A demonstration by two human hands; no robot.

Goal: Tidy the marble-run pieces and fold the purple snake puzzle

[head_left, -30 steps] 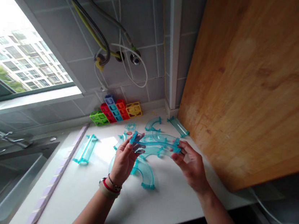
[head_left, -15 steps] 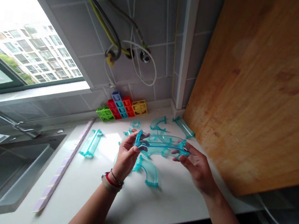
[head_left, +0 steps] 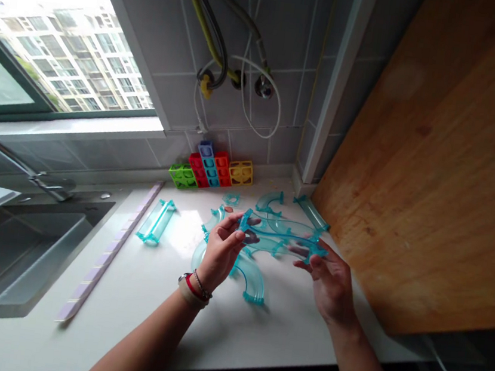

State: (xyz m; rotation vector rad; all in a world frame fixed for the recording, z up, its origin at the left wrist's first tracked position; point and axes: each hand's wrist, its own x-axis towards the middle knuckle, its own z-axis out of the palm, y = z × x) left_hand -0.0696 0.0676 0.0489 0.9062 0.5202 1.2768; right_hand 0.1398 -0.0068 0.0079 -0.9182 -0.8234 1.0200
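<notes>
Between my two hands, above the counter, is a clear teal plastic track piece (head_left: 284, 236). My left hand (head_left: 224, 249) grips its left end with thumb and fingers. The right end is pinched by my right hand (head_left: 330, 277), with fingers behind it. Below and behind lie more teal track pieces, partly hidden by the hands: a curved track piece (head_left: 254, 279) in front, another curved piece (head_left: 268, 200) behind, and a small square teal piece (head_left: 231, 199). A straight track piece (head_left: 157, 222) lies apart on the left.
Colourful plastic blocks (head_left: 211, 169) stand against the tiled wall. A long pale strip (head_left: 108, 255) lies beside the sink (head_left: 4, 258) on the left. A wooden board (head_left: 431, 190) leans at the right, with a straight teal piece (head_left: 311, 212) by its base. Hoses (head_left: 216, 37) hang above.
The view has shifted, so the scene sits further right and slightly higher. Both hands still hold the track piece, which is now tilted a little down to the right.
</notes>
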